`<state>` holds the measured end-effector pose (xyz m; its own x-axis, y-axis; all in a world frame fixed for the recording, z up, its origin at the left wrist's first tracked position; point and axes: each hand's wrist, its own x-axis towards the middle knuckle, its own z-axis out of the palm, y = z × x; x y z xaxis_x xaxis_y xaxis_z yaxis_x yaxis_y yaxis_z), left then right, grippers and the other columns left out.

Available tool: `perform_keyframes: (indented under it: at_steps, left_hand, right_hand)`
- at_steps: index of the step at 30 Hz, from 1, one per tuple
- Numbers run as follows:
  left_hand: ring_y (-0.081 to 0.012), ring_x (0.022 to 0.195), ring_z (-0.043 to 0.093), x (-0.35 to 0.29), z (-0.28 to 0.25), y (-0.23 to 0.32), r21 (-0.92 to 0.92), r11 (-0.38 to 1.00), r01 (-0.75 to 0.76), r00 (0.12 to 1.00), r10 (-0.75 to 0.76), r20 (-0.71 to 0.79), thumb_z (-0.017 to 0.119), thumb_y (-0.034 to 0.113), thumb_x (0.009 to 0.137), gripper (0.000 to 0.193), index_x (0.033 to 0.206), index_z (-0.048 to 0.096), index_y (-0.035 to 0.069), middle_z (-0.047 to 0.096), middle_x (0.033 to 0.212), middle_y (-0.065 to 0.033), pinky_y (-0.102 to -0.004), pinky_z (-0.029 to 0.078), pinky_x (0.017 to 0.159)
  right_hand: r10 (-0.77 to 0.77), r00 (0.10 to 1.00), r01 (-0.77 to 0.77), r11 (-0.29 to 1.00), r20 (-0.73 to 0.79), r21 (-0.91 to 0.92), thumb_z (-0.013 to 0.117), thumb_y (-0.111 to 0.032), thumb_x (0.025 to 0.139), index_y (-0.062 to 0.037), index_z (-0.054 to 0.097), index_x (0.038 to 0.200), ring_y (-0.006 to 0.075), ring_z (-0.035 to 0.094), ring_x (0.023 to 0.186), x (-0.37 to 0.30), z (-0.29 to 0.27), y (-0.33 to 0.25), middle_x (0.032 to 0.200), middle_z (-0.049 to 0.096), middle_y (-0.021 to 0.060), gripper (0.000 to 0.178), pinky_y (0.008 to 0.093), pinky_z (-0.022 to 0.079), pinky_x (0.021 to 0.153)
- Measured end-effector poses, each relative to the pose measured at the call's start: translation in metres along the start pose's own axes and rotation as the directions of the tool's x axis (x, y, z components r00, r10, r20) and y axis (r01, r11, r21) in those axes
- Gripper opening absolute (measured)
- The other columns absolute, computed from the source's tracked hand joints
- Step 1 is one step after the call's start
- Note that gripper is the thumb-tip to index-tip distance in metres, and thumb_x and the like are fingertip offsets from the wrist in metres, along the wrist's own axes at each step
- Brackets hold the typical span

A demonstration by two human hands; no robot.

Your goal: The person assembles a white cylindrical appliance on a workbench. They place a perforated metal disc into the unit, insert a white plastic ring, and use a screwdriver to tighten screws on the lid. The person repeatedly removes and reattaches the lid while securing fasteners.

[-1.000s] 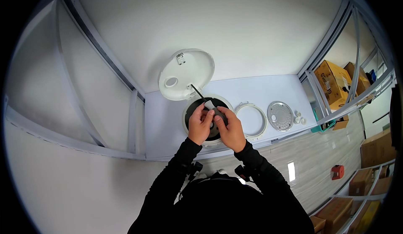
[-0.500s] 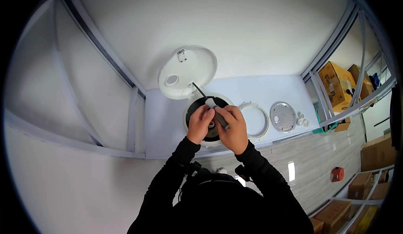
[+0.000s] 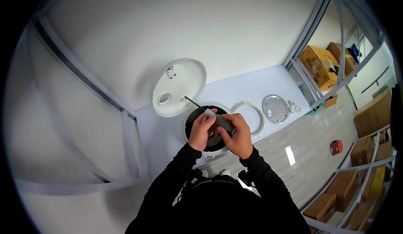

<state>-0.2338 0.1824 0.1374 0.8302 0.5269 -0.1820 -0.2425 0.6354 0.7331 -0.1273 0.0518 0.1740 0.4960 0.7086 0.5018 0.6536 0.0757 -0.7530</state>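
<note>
My right hand is closed round the grey handle of a screwdriver, which looks like a powered one. At its lighter front end my left hand is closed too, fingers and thumb on it. The long dark shaft slants up and left, its tip at the hinge side of a white oval lid. That lid stands raised, inner face toward me, with a round hole and a small metal latch part. Beneath both hands sits the round white appliance body, like a rice cooker, its dark inside partly hidden.
Right of the body lie a white ring, a round perforated metal plate and several small white round parts on the white table. Frame posts flank the table. Cardboard boxes, a red stool and shelves stand farther right.
The view has turned and shifted, so the table appears tilted. Both hands still hold the screwdriver at the lid's hinge; the right hand's grip on the handle has changed, its fingers now farther round it.
</note>
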Motion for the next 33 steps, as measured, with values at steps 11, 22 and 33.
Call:
perform_keyframes:
  at_steps: [11,22,33]
  left_hand:
    - [-0.0134,0.104,0.066,-0.002,-0.002,0.012,-0.110,0.993,0.036,0.997,-0.028,0.067,0.064,0.008,0.101,0.056,0.150,0.041,0.000,0.067,0.125,-0.0121,-0.0270,0.054,0.091]
    - [-0.0129,0.103,0.066,-0.001,-0.015,0.004,0.049,0.998,-0.046,0.996,0.042,0.083,0.064,0.008,0.101,0.047,0.144,0.047,0.001,0.066,0.118,-0.0081,-0.0278,0.056,0.090]
    - [-0.0142,0.103,0.066,0.000,-0.025,0.007,0.179,0.984,-0.021,0.998,0.009,0.064,0.062,0.009,0.101,0.044,0.143,0.050,0.003,0.065,0.122,-0.0076,-0.0319,0.055,0.091]
  right_hand:
    - [0.579,0.815,-0.567,0.799,-0.002,0.199,0.071,-0.014,0.094,0.0031,0.064,0.115,0.0220,0.066,0.094,-0.016,0.016,-0.018,0.102,0.068,0.0177,0.028,0.0350,0.052,0.080]
    - [0.280,0.942,-0.251,0.954,-0.186,0.165,0.079,-0.008,0.086,0.0003,0.063,0.119,0.0191,0.061,0.094,-0.027,0.029,-0.017,0.105,0.061,0.0096,0.038,0.0321,0.050,0.081]
    - [-0.029,0.984,0.009,0.993,-0.178,-0.114,0.069,-0.021,0.098,0.0022,0.060,0.124,0.0177,0.065,0.084,-0.031,0.032,-0.021,0.099,0.070,0.0141,0.036,0.0335,0.052,0.073]
